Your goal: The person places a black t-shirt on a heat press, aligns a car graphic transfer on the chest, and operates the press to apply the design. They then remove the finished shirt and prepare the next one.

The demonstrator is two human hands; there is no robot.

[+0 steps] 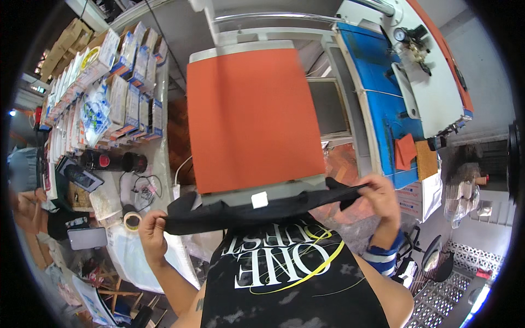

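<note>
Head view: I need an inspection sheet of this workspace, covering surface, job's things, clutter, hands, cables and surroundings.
Surface: orange board, a darker band running along it.
Job's things: black cloth stretched across the board's near end, with a small white label; whether cloth touches board, cannot tell.
Clutter: rows of boxes and a dark tablet-like device at left.
Hands: left hand and right hand each grip one end of the cloth.
Cables: thin tangled cords on the left table.
Surroundings: blue surface and round gauge at right; another person's arm at far left.
</note>
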